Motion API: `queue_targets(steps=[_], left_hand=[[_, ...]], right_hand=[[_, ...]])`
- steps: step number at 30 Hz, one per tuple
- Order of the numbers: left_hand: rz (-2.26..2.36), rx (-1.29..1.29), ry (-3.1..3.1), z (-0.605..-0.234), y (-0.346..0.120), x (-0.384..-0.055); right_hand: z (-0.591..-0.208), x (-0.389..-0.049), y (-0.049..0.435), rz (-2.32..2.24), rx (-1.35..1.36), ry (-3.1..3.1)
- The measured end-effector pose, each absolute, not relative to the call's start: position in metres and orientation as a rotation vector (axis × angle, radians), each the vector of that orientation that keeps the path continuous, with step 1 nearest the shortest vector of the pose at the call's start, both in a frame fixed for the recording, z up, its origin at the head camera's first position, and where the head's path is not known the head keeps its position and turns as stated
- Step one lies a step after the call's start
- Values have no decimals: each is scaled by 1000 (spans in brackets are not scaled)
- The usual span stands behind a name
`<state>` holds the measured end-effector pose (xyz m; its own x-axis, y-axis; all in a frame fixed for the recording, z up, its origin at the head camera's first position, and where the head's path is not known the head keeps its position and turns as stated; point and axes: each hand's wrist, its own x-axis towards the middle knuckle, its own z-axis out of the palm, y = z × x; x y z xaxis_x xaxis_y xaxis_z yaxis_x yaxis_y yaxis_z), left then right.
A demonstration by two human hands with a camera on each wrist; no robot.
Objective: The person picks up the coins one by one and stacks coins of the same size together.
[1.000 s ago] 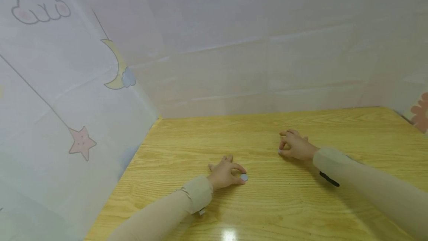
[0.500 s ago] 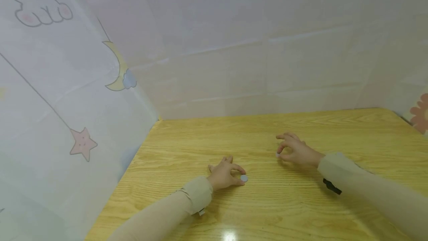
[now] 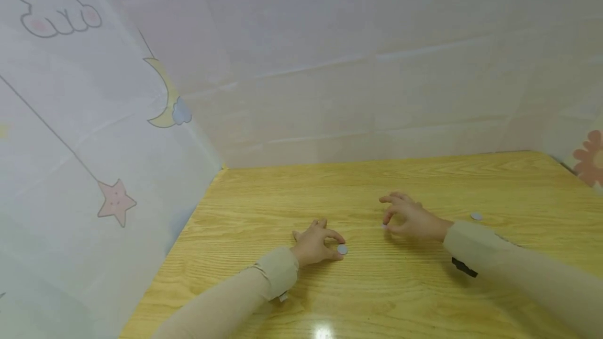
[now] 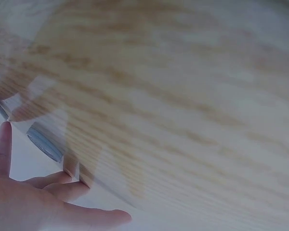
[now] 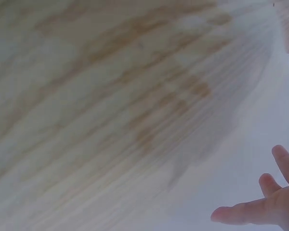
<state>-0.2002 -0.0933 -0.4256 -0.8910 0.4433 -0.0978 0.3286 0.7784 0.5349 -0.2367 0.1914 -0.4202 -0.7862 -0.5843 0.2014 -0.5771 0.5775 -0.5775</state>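
In the head view my left hand [image 3: 311,246] rests low over the table left of the middle, thumb and forefinger pinching the edges of a small flat grey disc [image 3: 342,249]. The other fingers spread toward the tabletop. Further right and a bit farther back, my right hand [image 3: 411,219] pinches a small pale grey piece [image 3: 384,226], mostly covered by the fingertips. Its other fingers are raised. The left wrist view has a blue-grey disc [image 4: 44,143] lying on the wood by the left fingers. The right wrist view catches only some fingers [image 5: 250,211].
Another flat grey disc [image 3: 477,216] lies on the table just behind the right cuff. The wood-grain table [image 3: 282,184] meets a pale hanging sheet [image 3: 301,93] at the back, and a printed sheet [image 3: 85,135] borders its left side.
My right hand has slid left and slightly nearer with its pinched piece, closing on the left hand. The disc behind the right cuff has come into view. The left hand stays put.
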Motion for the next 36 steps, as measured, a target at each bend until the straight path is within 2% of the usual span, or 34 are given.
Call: queue_targets(steps=[19, 36], left_hand=[[732, 582, 2712, -420, -93, -201], [721, 584, 2775, -418, -92, -194]], right_hand=[[-423, -221, 172, -854, -1097, 2736], [-437, -220, 167, -819, -1159, 2691]])
